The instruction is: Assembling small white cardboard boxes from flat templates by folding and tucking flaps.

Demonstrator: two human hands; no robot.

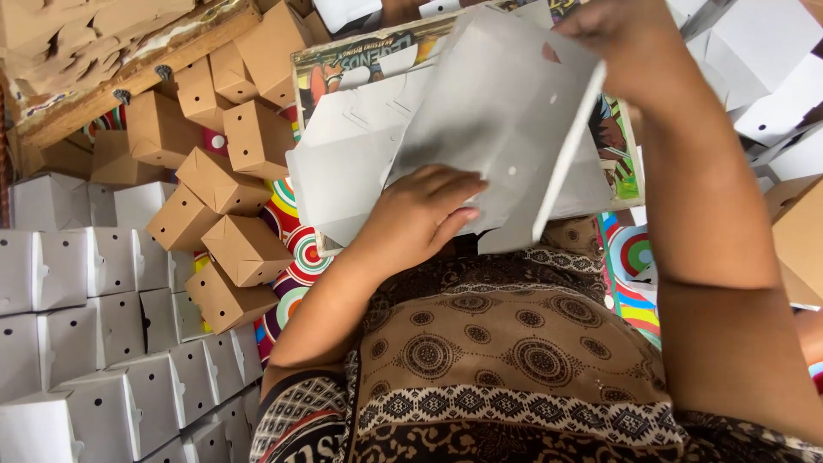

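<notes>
Holding a half-folded white cardboard box blank (493,120) at the upper centre of the head view, the left hand (424,214) presses flat, fingers spread, on its lower panel, while the right hand (621,39) pinches the top edge. It looks light, thin and easily creased; best gripped along folds. Finished brown boxes (219,184) and white boxes (94,343) crowd the left.

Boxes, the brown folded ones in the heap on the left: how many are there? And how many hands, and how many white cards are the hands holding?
Brown boxes: 10 that I can make out, some partly hidden
Hands: 2, the left hand and the right hand
White card in the hands: 1
Total: 13
</notes>
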